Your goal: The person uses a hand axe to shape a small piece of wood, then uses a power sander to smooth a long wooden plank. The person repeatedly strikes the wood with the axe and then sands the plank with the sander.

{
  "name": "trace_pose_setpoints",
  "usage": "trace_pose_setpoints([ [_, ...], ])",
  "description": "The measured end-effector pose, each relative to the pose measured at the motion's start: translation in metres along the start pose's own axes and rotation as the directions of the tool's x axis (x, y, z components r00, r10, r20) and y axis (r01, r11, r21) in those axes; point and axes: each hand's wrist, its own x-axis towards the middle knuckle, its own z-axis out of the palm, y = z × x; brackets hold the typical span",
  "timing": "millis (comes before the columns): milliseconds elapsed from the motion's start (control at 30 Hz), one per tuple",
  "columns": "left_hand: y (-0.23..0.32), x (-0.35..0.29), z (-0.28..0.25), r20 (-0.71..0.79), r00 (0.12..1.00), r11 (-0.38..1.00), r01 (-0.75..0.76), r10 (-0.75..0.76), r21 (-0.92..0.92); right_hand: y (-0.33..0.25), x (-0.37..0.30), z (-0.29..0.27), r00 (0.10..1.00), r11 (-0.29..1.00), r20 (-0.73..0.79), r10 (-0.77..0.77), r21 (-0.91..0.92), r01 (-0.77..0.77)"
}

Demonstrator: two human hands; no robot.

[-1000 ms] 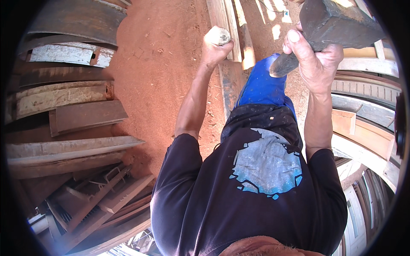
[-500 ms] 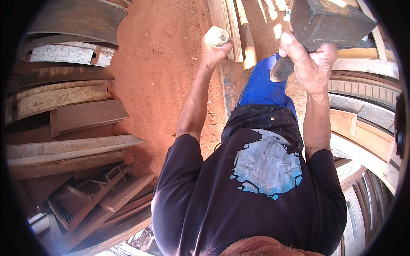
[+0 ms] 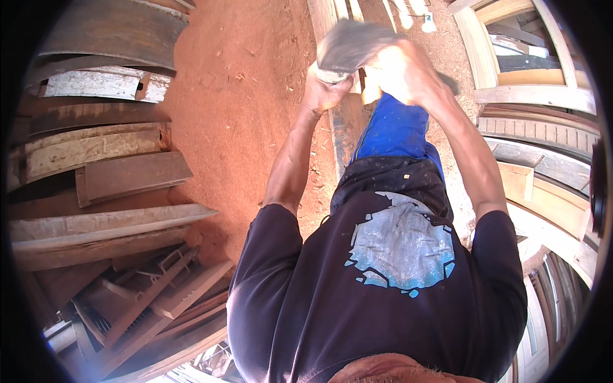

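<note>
My left hand (image 3: pixel 324 97) is closed around an upright, round wooden handle (image 3: pixel 332 77) with a pale, worn end. It looks like a chisel handle; the blade is hidden below my fist. In my right hand (image 3: pixel 403 71), blurred and brightly lit, is a dark wooden mallet (image 3: pixel 352 46). The mallet's blocky head is over the top of the handle, touching it or very near; the blur hides which. Beneath my hands runs a long wooden beam (image 3: pixel 345 124), beside my leg in blue trousers (image 3: pixel 393 131).
Old boards (image 3: pixel 128 175) are stacked along the left, with jumbled wooden pieces (image 3: pixel 150 297) at the lower left. A wooden frame (image 3: pixel 482 54) and stacked panels (image 3: pixel 536 137) line the right. Reddish ground (image 3: pixel 223 96) with scattered shavings lies left of the beam.
My right hand has swung the mallet left and down, from raised at the right to over the handle. My left hand keeps its grip and has barely moved.
</note>
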Motion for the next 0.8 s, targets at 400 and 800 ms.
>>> trace_pose_setpoints([
  [400, -0.023, 0.018, -0.001, 0.046, 0.999, 1.0, 0.017, -0.017, -0.019, 0.007, 0.032, 0.003, 0.996, 0.997, -0.08, 0.031, -0.069, -0.037],
  [800, -0.002, 0.021, 0.001, -0.094, 0.995, 0.996, -0.053, 0.047, -0.07, 0.0, -0.009, -0.02, 0.933, 0.934, -0.36, -0.022, 0.325, 0.147],
])
